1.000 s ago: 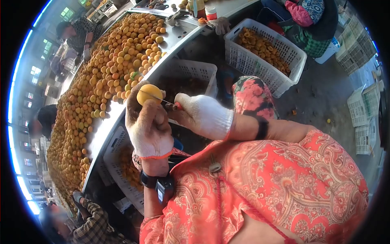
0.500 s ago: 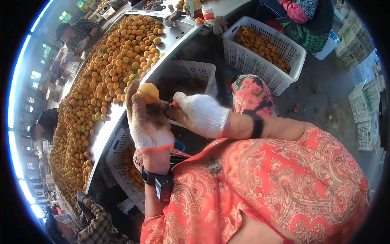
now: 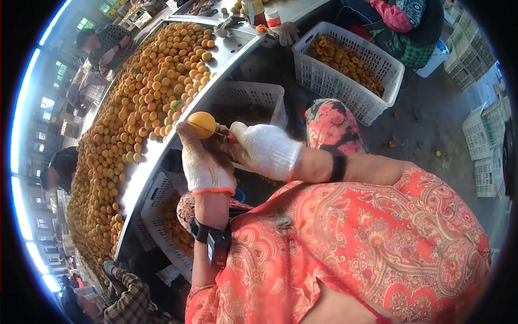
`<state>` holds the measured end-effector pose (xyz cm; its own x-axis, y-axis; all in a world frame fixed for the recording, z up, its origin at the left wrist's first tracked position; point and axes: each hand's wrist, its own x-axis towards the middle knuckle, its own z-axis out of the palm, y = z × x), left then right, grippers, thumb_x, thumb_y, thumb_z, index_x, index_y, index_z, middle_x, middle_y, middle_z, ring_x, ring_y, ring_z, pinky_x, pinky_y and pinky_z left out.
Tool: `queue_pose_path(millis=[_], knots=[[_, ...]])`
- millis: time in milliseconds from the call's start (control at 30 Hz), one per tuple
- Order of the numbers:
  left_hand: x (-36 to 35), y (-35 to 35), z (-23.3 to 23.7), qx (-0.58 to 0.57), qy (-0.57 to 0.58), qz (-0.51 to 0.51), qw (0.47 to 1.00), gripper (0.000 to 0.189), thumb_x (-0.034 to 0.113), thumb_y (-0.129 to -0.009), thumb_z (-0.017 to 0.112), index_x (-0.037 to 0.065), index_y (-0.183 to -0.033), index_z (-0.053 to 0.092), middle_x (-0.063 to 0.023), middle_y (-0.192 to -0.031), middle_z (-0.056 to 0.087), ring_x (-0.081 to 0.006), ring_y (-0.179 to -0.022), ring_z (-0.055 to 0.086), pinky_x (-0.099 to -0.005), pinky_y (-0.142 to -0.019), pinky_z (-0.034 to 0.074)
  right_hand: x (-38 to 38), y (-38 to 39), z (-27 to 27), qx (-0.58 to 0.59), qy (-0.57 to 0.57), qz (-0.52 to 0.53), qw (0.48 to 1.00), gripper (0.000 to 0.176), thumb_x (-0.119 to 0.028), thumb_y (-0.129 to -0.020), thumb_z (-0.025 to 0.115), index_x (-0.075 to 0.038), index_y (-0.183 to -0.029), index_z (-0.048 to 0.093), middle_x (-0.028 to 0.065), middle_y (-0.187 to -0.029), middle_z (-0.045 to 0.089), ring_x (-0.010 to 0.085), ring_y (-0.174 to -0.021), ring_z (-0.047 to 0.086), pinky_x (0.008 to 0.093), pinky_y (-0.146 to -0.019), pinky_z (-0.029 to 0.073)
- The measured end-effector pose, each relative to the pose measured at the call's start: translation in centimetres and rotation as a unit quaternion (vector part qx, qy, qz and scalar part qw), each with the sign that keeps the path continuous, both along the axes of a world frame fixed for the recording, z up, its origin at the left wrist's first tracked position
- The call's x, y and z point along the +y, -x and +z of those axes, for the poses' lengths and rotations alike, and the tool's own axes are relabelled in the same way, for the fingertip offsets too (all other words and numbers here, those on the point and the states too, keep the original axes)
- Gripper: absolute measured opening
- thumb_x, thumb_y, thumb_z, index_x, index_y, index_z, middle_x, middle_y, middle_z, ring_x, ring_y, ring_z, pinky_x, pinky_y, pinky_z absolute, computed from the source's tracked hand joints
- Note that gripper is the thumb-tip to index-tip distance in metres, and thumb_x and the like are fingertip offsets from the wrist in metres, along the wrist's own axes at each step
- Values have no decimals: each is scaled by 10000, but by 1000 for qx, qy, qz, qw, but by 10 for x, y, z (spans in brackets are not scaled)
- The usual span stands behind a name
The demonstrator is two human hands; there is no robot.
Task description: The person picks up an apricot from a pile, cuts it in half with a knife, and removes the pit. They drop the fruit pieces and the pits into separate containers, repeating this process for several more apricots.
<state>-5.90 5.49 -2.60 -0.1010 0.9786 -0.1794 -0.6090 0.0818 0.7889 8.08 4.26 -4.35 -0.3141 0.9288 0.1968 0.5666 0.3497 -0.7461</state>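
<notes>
My left hand [image 3: 207, 163], in a white knit glove with an orange cuff, is closed around a yellow-orange apricot [image 3: 202, 125]. The fruit rests by my thumb, its upper side showing. My gloved right hand [image 3: 265, 150] comes in from the right, fingers wrapped around a small knife with a red handle [image 3: 232, 138]. Its thin blade reaches to the apricot and lies against the fruit's surface. My fingers partly hide the knife. Both hands are in front of the metal table's edge, over a white crate [image 3: 278, 100].
A large heap of apricots [image 3: 154, 92] covers the metal table [image 3: 237, 48]. A white crate [image 3: 389, 86] of cut fruit stands at the upper right, and another crate [image 3: 156, 197] sits below the table edge. Several people are around the table. Gloves [image 3: 284, 33] and a jar [image 3: 272, 18] lie at its corner.
My left hand has shifted slightly right and down with the apricot, and its thumb has moved lower, baring more of the fruit. The blade now runs across the fruit.
</notes>
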Motion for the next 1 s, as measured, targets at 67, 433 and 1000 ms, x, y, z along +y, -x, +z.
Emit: queue_pose_path(millis=[67, 433, 1000], knots=[[-2, 4, 4, -7, 10, -68, 998, 568, 541, -986, 540, 29, -1232, 520, -101, -1012, 622, -216, -910, 614, -322, -824, 504, 0, -1, 1, 8, -5, -5, 1000, 408, -385, -993, 535, 15, -1070, 549, 240, -832, 682, 414, -803, 684, 491, -681, 535], [7, 12, -22, 63, -89, -75, 991, 404, 378, -1017, 554, 31, -1224, 547, -101, -1017, 633, -205, -914, 608, -359, -838, 508, 4, 2, -11, 21, -11, -23, 999, 375, -367, -996, 522, -1, -1070, 560, 242, -808, 675, 419, -775, 678, 494, -667, 529], [13, 3, -26, -28, 12, -26, 999, 480, 488, -990, 563, 47, -1179, 548, -118, -1022, 613, -253, -920, 601, -372, -836, 514, 3, 2, -21, 52, -19, -11, 998, 336, -317, -973, 574, -10, -1108, 557, 227, -836, 683, 415, -815, 674, 479, -683, 528]])
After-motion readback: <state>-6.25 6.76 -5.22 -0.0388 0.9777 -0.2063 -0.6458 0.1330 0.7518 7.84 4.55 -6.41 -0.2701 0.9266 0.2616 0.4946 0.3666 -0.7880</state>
